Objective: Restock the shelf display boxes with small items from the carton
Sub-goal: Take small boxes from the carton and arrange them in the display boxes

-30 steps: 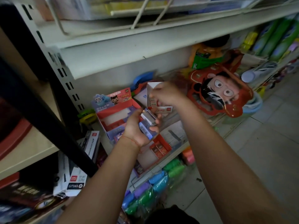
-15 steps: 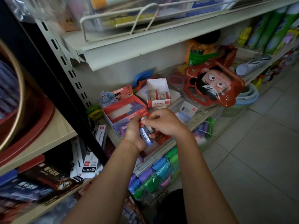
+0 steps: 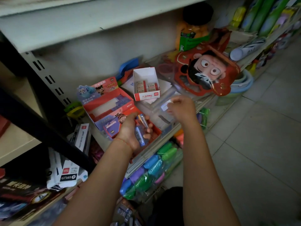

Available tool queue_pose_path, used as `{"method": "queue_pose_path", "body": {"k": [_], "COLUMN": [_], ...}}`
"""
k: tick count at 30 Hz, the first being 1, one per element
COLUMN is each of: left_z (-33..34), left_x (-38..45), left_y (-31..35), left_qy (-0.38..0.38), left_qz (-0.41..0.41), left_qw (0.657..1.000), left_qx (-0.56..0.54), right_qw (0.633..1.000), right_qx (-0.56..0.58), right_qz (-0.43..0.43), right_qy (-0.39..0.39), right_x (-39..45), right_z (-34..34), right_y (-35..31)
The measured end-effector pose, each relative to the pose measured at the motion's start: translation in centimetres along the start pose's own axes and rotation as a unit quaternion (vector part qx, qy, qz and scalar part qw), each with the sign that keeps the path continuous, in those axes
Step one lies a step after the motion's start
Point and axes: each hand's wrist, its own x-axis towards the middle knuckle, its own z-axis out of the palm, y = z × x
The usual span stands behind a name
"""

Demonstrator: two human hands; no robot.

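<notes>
Head view, looking down at a low shop shelf point(image 3: 162, 141). My left hand point(image 3: 132, 132), at centre frame, has its fingers curled round a small bundle of blue-and-clear items point(image 3: 140, 132), possibly correction tapes or similar small stationery; the bundle lies across the palm, over an orange tray point(image 3: 154, 131) at the shelf edge. My right hand point(image 3: 182, 110), just right of centre, pinches one small pale item point(image 3: 165, 106) between thumb and fingertips, hovering above the shelf, below and to the right of the white display box point(image 3: 146, 85). That box sits upright at upper centre, open-topped, with a few packets in its front half and its rear half bare. A red display box point(image 3: 107, 101) with cartoon figures stands to its left, partly filled. No carton that I can identify with certainty shows in frame.

Handling judgement: the items look light, rigid and smooth-wrapped, so a loose bundle could slip out sideways; I would keep the left palm cupped beneath it. The single piece is best taken by its short sides with fingertips, leaving its flat faces free to slide down beside its neighbours. The display boxes appear to be thin card and would likely shift or tip if pushed on the rim, so I would lower each piece straight in.
</notes>
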Motion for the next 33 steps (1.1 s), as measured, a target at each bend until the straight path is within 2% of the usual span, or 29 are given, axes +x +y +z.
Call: {"method": "queue_pose_path", "body": {"k": [2,4,8,13,22,27,33], "left_z": [-0.1,-0.1,0.2,0.7,3.3,3.3,3.5], "left_x": [0.2,0.4,0.7,0.5,0.4,0.2,0.3], "left_y": [-0.4,-0.7,-1.1,-1.2,-1.6,-1.7,-1.9], "left_qy": [0.008,0.023,0.041,0.048,0.024,0.031,0.037], "left_qz": [-0.006,-0.005,0.007,0.019,0.04,0.037,0.033], "left_qw": [1.0,1.0,0.999,0.998,0.998,0.998,0.998], "left_qx": [0.001,0.006,0.018,0.025,0.045,0.035,0.036], "right_qw": [0.994,0.99,0.989,0.978,0.93,0.927,0.941], "right_qx": [-0.094,-0.12,-0.133,-0.205,-0.363,-0.375,-0.336], "right_qz": [-0.028,-0.029,-0.018,-0.04,-0.04,-0.006,-0.035], "right_qy": [0.056,0.073,0.062,0.024,0.048,0.019,-0.003], "right_x": [0.6,1.0,0.9,0.8,0.3,0.6,0.9], "right_z": [-1.1,-2.0,-1.8,-1.4,-1.7,-2.4,-2.5], "right_y": [0.6,1.3,2.0,1.9,1.5,2.0,2.5]}}
